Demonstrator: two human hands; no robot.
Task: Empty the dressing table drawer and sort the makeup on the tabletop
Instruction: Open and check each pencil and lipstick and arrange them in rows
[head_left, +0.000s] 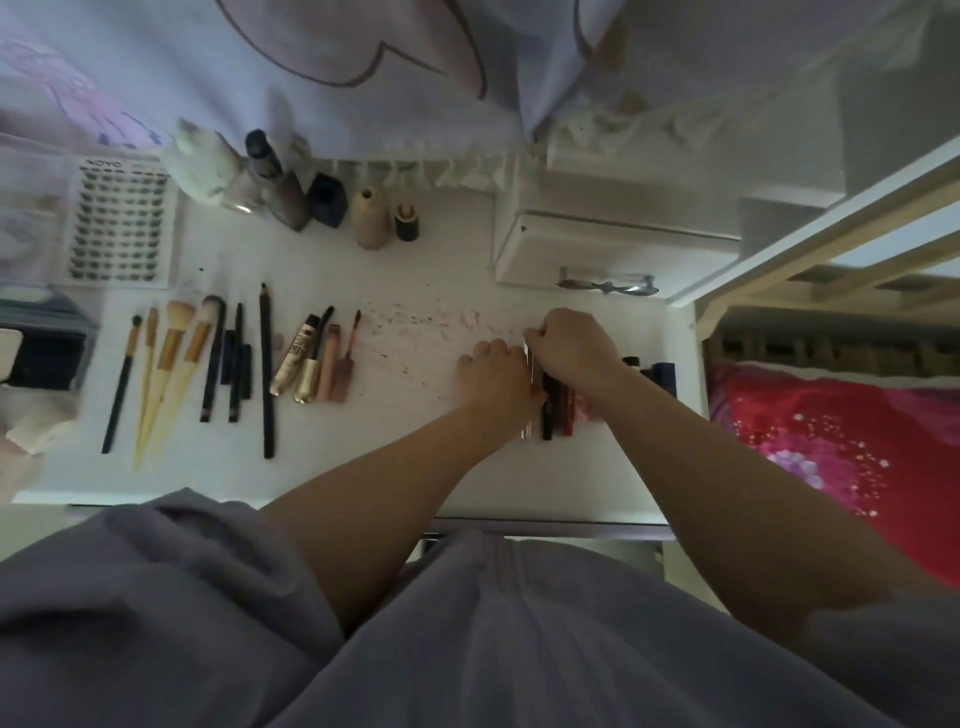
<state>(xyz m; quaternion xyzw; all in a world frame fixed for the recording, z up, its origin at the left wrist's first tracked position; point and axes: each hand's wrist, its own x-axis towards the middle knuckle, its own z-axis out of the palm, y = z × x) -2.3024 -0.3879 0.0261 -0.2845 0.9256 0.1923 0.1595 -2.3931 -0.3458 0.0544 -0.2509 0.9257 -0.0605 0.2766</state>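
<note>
Low in the frame, two bare forearms reach up over the tabletop (415, 467) to a small row of lipstick-like tubes (558, 405) at centre right, lying side by side with their long axes running from the near edge toward the back. The left hand (493, 371) rests beside the row, fingers curled loosely against it. The right hand (569, 343) pinches the far tip of a thin, pale stick (529, 358) at the row's left edge; what it is I cannot tell. This looks like the sorting step: adding that stick to the row, which calls for laying it parallel. Further left, brushes and pencils (208, 358) lie the same way, tips pointing to the back. Bottles (322, 202) stand beyond.
</note>
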